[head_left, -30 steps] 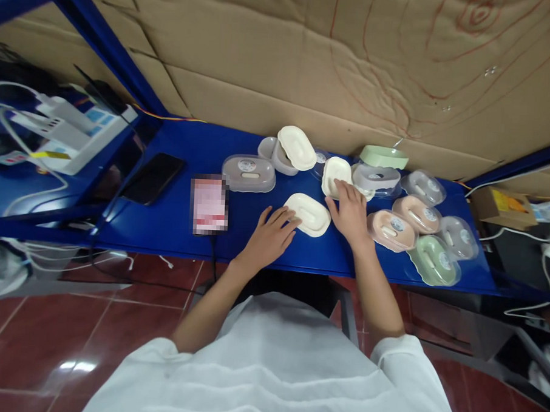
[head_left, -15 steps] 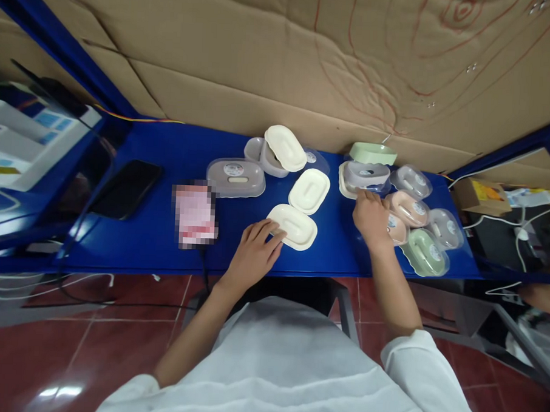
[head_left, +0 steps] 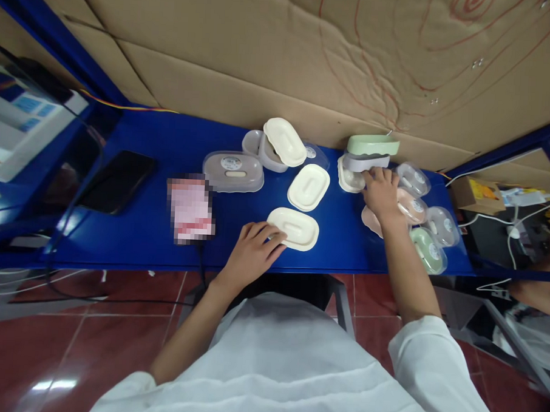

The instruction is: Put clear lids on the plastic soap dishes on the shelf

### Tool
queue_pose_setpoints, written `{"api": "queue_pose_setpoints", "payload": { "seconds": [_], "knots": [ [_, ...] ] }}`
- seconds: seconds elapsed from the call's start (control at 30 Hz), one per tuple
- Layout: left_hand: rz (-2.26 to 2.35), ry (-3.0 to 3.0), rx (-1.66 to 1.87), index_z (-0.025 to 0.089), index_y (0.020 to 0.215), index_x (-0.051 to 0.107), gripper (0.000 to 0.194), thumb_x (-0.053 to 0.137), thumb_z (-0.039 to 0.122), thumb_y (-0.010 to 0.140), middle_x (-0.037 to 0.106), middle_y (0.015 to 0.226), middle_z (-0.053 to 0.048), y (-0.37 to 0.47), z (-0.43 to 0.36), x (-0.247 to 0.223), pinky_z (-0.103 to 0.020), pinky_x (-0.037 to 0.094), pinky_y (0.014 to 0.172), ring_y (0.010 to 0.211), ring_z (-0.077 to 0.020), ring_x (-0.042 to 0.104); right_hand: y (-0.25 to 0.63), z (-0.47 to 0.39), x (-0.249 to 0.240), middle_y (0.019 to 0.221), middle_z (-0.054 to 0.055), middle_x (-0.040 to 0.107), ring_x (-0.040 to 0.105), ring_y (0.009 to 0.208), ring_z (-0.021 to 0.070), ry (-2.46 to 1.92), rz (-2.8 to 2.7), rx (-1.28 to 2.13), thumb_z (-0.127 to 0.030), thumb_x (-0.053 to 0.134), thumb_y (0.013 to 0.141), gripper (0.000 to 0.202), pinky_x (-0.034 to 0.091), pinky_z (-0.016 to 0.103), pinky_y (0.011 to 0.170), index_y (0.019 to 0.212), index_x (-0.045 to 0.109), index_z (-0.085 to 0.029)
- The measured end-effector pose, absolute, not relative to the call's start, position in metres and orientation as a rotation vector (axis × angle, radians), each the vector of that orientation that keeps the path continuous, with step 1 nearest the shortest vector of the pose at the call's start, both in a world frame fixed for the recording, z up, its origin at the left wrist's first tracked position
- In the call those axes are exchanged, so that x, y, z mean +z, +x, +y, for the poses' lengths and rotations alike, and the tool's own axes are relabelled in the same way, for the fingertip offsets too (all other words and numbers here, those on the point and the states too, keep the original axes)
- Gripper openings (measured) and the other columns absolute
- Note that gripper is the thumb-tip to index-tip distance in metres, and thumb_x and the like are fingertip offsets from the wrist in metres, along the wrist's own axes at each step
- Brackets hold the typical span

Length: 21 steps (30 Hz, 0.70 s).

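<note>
My left hand [head_left: 257, 249] has its fingers and thumb closed at the left edge of a cream oval dish [head_left: 299, 230] with a sunken middle. A second cream dish [head_left: 308, 187] lies just behind it, apart. Farther right, my right hand [head_left: 382, 194] reaches to the back with bent fingers at the lower edge of a lilac oval box [head_left: 365, 162]. Its fingertips are partly hidden. Directly behind the lilac box stands a light green box [head_left: 373, 145]. Left of my right hand, a cream dish [head_left: 350, 178] with a clear cover lies near the lilac box.
Several clear-lidded boxes, including a pink one [head_left: 411, 207] and a green one [head_left: 428, 250], crowd the right end. A lidded greyish box [head_left: 233, 172], a tilted cream dish [head_left: 284, 141] and a dark phone [head_left: 116, 181] lie left on the blue table [head_left: 238, 207]. Cardboard [head_left: 209, 51] walls the back.
My right hand has moved back and slightly right. The lilac box now shows its side below the green box. The front cream dish has slid slightly toward me with my left hand.
</note>
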State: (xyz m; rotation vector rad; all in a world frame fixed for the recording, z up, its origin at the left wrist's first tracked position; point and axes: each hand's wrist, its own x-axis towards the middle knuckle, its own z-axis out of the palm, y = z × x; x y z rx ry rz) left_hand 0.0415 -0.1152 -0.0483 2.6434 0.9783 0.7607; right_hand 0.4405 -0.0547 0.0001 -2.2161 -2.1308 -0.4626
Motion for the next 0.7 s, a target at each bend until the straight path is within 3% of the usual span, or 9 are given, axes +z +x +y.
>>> {"api": "queue_pose_setpoints", "payload": {
  "seconds": [0.23, 0.43, 0.57, 0.7],
  "knots": [
    [0.965, 2.658, 0.770, 0.026, 0.106, 0.075, 0.011, 0.064, 0.027, 0.103, 0.076, 0.106, -0.007, 0.041, -0.117, -0.045, -0.052, 0.042, 0.109, 0.108, -0.0267, 0.066, 0.426, -0.072, 0.015, 0.146, 0.014, 0.066, 0.060, 0.133, 0.0354, -2.027, -2.180, -0.137, -0.034, 0.056, 0.103, 0.048, 0.046, 0.053, 0.110, 0.148, 0.062, -0.021],
    [0.962, 2.637, 0.805, 0.025, 0.101, 0.073, 0.008, 0.066, 0.029, 0.103, 0.076, 0.100, -0.005, 0.042, -0.116, -0.045, -0.052, 0.041, 0.112, 0.105, -0.0255, 0.067, 0.396, -0.103, 0.012, 0.150, 0.012, 0.065, 0.059, 0.136, 0.0334, -1.860, -2.164, -0.098, -0.040, 0.056, 0.105, 0.046, 0.044, 0.050, 0.111, 0.147, 0.062, -0.022],
    [0.952, 2.650, 0.769, 0.023, 0.099, 0.072, 0.011, 0.064, 0.029, 0.104, 0.076, 0.098, -0.005, 0.043, -0.115, -0.044, -0.050, 0.042, 0.109, 0.103, -0.0248, 0.067, 0.388, -0.119, 0.010, 0.138, 0.011, 0.070, 0.062, 0.130, 0.0323, -1.753, -2.158, -0.062, -0.050, 0.060, 0.103, 0.042, 0.045, 0.048, 0.110, 0.136, 0.068, -0.025],
    [0.979, 2.634, 0.745, 0.024, 0.100, 0.073, 0.011, 0.064, 0.030, 0.104, 0.076, 0.100, -0.005, 0.043, -0.115, -0.044, -0.051, 0.042, 0.110, 0.102, -0.0249, 0.068, 0.389, -0.123, 0.008, 0.125, 0.015, 0.071, 0.063, 0.121, 0.0337, -1.806, -1.953, -0.198, -0.054, 0.053, 0.106, 0.041, 0.046, 0.051, 0.108, 0.128, 0.070, -0.023]
  ]
}}
